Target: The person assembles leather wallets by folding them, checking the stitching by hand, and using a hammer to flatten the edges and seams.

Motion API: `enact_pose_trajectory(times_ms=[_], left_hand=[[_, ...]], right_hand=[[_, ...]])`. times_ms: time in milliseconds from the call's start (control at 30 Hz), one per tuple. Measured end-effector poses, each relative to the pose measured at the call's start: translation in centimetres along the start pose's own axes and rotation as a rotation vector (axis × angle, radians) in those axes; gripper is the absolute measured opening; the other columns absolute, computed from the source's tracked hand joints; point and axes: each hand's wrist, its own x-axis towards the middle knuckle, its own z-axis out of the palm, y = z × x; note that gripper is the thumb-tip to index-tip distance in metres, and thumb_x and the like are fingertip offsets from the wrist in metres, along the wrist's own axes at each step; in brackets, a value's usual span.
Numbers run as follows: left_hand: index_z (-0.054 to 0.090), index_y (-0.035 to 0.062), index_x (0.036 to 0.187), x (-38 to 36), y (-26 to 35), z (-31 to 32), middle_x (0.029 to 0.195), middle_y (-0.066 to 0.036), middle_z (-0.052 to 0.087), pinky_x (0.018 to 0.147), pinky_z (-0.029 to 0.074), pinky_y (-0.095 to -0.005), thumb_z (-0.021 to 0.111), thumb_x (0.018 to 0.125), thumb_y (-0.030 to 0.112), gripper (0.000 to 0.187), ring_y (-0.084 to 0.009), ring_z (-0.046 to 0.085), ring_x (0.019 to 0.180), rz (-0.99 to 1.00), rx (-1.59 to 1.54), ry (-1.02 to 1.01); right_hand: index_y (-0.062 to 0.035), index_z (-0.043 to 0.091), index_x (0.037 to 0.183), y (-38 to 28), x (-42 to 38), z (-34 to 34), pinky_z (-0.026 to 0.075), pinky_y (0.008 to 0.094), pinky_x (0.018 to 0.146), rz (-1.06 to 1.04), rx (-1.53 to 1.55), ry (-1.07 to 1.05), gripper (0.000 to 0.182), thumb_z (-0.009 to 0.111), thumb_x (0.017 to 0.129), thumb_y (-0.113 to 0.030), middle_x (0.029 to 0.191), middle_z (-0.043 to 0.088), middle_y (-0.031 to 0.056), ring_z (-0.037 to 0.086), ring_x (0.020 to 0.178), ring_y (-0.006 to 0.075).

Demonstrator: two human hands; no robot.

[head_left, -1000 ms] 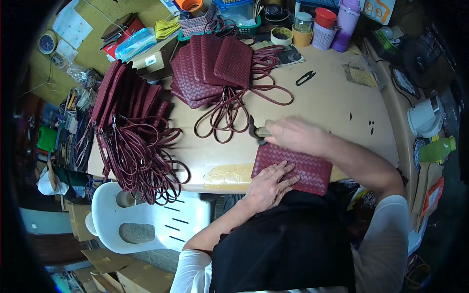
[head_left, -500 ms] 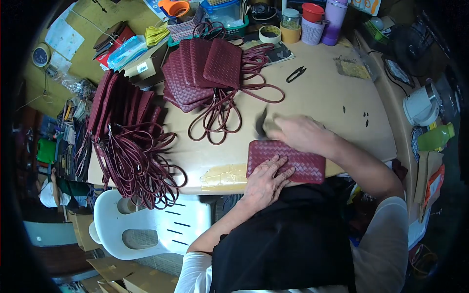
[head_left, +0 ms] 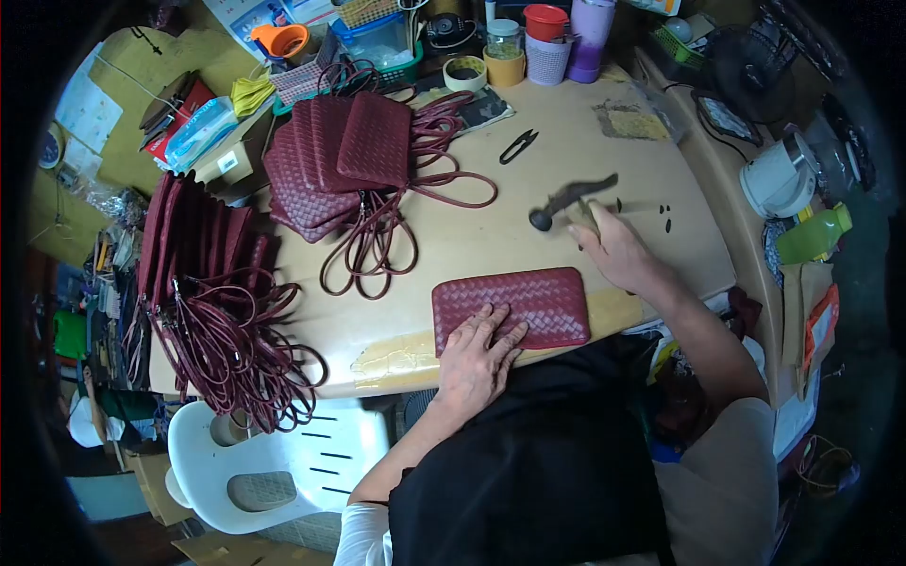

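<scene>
A dark red woven leather wallet (head_left: 543,294) lies flat at the table's front edge. My left hand (head_left: 481,363) rests on its lower left part, fingers stretched out and pressing on the leather. In my right hand (head_left: 618,253) is a hammer (head_left: 571,196), gripped by its handle. The hammer is raised off to the upper right of the wallet, with its round face to the left and its curved end to the right. Most of the handle is hidden by my fingers.
More woven wallets (head_left: 373,141) with cord straps lie stacked at the back left. A row of dark red pouches (head_left: 193,226) with looped straps stands at the left edge. Thread snips (head_left: 518,146), a tape roll (head_left: 464,73) and a purple bottle (head_left: 590,42) are farther back. A white chair (head_left: 274,462) stands below.
My right hand and the hammer have moved right, away from over the wallet's top edge. My left hand stays on the wallet. The whole view has shifted.
</scene>
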Motion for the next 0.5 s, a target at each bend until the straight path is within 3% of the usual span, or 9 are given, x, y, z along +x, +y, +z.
enact_pose_trajectory(times_ms=[67, 133, 167, 233, 267, 300, 400, 433, 500], left_hand=[[0.068, 0.0158, 0.114, 0.0, 0.0, -0.1, 0.127, -0.010, 0.057, 0.095, 0.042, -0.0409, 0.070, 0.079, 0.017, 0.035, -0.0332, 0.053, 0.116, 0.002, 0.012, 0.002], [0.069, 0.0158, 0.113, 0.1, -0.1, 0.1, 0.127, -0.010, 0.057, 0.095, 0.042, -0.0410, 0.070, 0.078, 0.017, 0.035, -0.0332, 0.053, 0.117, 0.007, 0.011, 0.007], [0.069, 0.0158, 0.113, 0.0, -0.1, 0.1, 0.127, -0.010, 0.057, 0.095, 0.042, -0.0411, 0.071, 0.078, 0.017, 0.035, -0.0331, 0.053, 0.117, 0.002, 0.010, 0.007], [0.069, 0.0159, 0.113, 0.1, 0.1, -0.1, 0.127, -0.010, 0.057, 0.095, 0.042, -0.0410, 0.071, 0.078, 0.017, 0.036, -0.0330, 0.053, 0.117, 0.001, 0.015, 0.002], [0.069, 0.0159, 0.113, 0.0, 0.2, -0.1, 0.127, -0.010, 0.057, 0.095, 0.042, -0.0409, 0.071, 0.078, 0.017, 0.036, -0.0328, 0.053, 0.117, -0.007, 0.027, 0.002], [0.069, 0.0159, 0.113, -0.1, 0.3, -0.1, 0.127, -0.010, 0.057, 0.095, 0.042, -0.0409, 0.071, 0.078, 0.017, 0.036, -0.0328, 0.053, 0.117, -0.003, 0.023, 0.001], [0.069, 0.0163, 0.113, 0.1, 0.2, 0.0, 0.126, -0.010, 0.058, 0.095, 0.042, -0.0409, 0.071, 0.077, 0.017, 0.036, -0.0326, 0.053, 0.117, -0.001, 0.032, 0.008], [0.069, 0.0164, 0.113, 0.0, 0.2, 0.0, 0.127, -0.010, 0.058, 0.095, 0.042, -0.0409, 0.071, 0.077, 0.017, 0.036, -0.0326, 0.053, 0.117, -0.002, 0.033, 0.000], [0.069, 0.0166, 0.113, 0.0, 0.1, 0.0, 0.127, -0.010, 0.058, 0.095, 0.042, -0.0409, 0.071, 0.077, 0.017, 0.036, -0.0325, 0.053, 0.117, -0.004, 0.034, -0.005]], right_hand=[[0.0000, 0.054, 0.106, 0.9, -1.3, -0.3, 0.045, 0.0498, 0.081, 0.008, 0.022, 0.105, 0.042, 0.056, 0.092, -0.040, 0.099, 0.063, 0.0259, 0.059, 0.097, 0.0435], [0.0011, 0.052, 0.110, 0.2, -2.8, -2.4, 0.045, 0.0495, 0.081, 0.079, -0.176, -0.152, 0.042, 0.054, 0.094, -0.038, 0.100, 0.061, 0.0290, 0.057, 0.098, 0.0456], [0.0011, 0.052, 0.110, 0.3, -3.2, -2.2, 0.045, 0.0495, 0.081, 0.089, -0.173, -0.150, 0.042, 0.054, 0.094, -0.038, 0.100, 0.061, 0.0290, 0.057, 0.098, 0.0456], [0.0015, 0.051, 0.112, 1.0, -3.8, -1.5, 0.045, 0.0495, 0.082, 0.119, 0.165, 0.235, 0.041, 0.053, 0.095, -0.036, 0.102, 0.060, 0.0295, 0.057, 0.099, 0.0450], [0.0023, 0.052, 0.111, 1.7, -3.9, 0.2, 0.046, 0.0488, 0.080, 0.022, 0.255, 0.386, 0.042, 0.052, 0.095, -0.036, 0.099, 0.061, 0.0287, 0.058, 0.098, 0.0441], [0.0023, 0.052, 0.111, 2.4, -4.3, 0.3, 0.046, 0.0488, 0.080, 0.026, 0.253, 0.389, 0.042, 0.052, 0.095, -0.036, 0.099, 0.061, 0.0287, 0.058, 0.098, 0.0441], [0.0038, 0.053, 0.103, 0.8, -4.5, -2.6, 0.047, 0.0455, 0.077, 0.106, -0.204, -0.168, 0.041, 0.052, 0.095, -0.036, 0.090, 0.062, 0.0281, 0.060, 0.095, 0.0429], [0.0038, 0.053, 0.103, 1.1, -4.4, -2.1, 0.047, 0.0455, 0.077, 0.108, -0.200, -0.168, 0.041, 0.052, 0.095, -0.036, 0.090, 0.062, 0.0281, 0.060, 0.095, 0.0429], [0.0024, 0.054, 0.098, 1.7, -4.0, -1.2, 0.046, 0.0461, 0.075, 0.045, 0.230, 0.221, 0.040, 0.052, 0.095, -0.038, 0.086, 0.062, 0.0261, 0.061, 0.089, 0.0420]])
